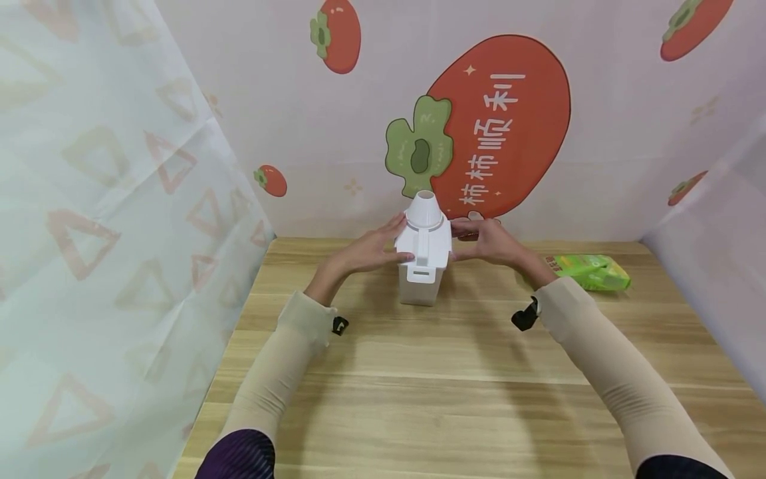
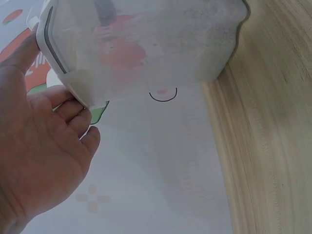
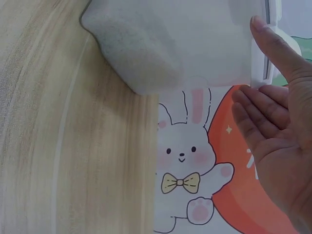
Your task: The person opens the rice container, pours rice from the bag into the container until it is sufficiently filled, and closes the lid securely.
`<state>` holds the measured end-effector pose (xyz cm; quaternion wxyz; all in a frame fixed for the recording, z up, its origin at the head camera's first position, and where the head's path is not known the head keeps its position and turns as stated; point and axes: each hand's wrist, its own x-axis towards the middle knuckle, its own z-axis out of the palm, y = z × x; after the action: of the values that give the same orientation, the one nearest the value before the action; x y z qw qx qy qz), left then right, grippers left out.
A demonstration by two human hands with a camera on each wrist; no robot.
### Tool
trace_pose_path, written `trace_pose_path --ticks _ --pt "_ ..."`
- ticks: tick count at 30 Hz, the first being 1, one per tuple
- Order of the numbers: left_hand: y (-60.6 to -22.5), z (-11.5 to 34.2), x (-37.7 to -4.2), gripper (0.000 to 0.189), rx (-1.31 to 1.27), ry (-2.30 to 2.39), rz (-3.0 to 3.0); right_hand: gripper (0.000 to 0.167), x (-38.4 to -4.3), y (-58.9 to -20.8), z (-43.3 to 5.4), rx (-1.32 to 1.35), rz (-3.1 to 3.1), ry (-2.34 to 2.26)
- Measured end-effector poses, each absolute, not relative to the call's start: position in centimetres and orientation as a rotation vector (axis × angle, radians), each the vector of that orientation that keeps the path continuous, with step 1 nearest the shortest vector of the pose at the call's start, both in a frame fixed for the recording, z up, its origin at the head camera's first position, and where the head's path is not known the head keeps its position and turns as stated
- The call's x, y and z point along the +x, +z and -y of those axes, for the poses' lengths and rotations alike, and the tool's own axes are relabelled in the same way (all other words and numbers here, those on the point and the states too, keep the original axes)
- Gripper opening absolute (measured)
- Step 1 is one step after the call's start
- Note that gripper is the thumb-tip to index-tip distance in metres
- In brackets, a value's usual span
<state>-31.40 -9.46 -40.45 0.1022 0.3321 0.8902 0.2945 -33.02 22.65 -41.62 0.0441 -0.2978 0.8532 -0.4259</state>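
A translucent white storage container point(image 1: 419, 293) stands upright on the wooden table, with pale grainy contents point(image 3: 131, 53) visible through its wall in the right wrist view. Its white lid point(image 1: 439, 243) carries a raised strip and a cone-shaped piece point(image 1: 424, 211) with a round opening on top. My left hand point(image 1: 374, 249) grips the lid's left edge, thumb towards the front and fingers farther back. On the opposite edge, my right hand point(image 1: 492, 243) holds the lid by its rim, its thumb point(image 3: 273, 46) against the side and its other fingers bent at the corner.
A green packet point(image 1: 589, 271) lies on the table point(image 1: 431, 399) behind the right forearm. Close behind the container rises a backdrop point(image 1: 359, 133) printed with persimmons and a rabbit. White sheets point(image 1: 120, 199) border the table at both sides.
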Motion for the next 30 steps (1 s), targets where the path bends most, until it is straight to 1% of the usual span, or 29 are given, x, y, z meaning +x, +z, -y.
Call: trace_pose_path --ticks 10,21,30 --pt "-40.5 9.3 -31.3 0.095 0.970 0.925 -2.619 0.075 -32.9 -42.0 -22.5 -0.839 -2.547 -1.412" --pt "-40.6 9.3 -31.3 0.094 0.974 0.928 -2.626 0.078 -33.0 -43.3 -22.3 -0.753 -2.477 -1.555" --pt "-40.8 9.2 -31.2 0.094 0.966 0.944 -2.617 0.076 -32.7 -43.8 -22.2 -0.695 -2.455 -1.599"
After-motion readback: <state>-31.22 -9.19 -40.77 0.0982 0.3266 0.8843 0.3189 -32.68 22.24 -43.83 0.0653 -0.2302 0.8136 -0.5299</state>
